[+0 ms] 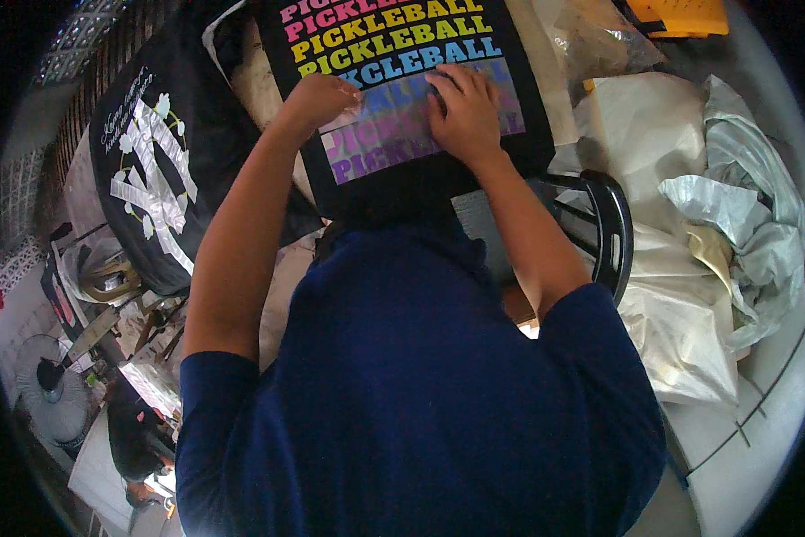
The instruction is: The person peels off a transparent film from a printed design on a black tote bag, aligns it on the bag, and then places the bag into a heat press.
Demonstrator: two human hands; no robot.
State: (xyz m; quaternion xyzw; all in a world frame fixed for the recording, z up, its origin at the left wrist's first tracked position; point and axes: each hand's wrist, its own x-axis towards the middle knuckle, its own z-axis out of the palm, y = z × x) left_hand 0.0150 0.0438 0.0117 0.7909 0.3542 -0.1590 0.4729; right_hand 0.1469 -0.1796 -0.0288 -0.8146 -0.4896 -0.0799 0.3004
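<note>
A black piece of fabric [353, 199] lies before me, printed with rows of pink, yellow, green, blue and purple lettering. A translucent film [503, 85] covers the lower rows and dulls their colours. At the film's left edge, the fingers of my left hand [322, 100] are curled together, pinching a pale bit of it. My right hand [465, 115] rests on the film towards its right side, fingers spread and bent, holding nothing. My left palm hides some of the lettering's left end.
Another black fabric [107, 192] with a silvery floral design hangs at the left. A black plastic chair [619, 237] stands right of my body, near whitish sacks [671, 313]. Clear plastic wrapping [599, 40] and a yellow object [693, 16] lie far right. A fan [51, 380] and another person [134, 438] appear lower left.
</note>
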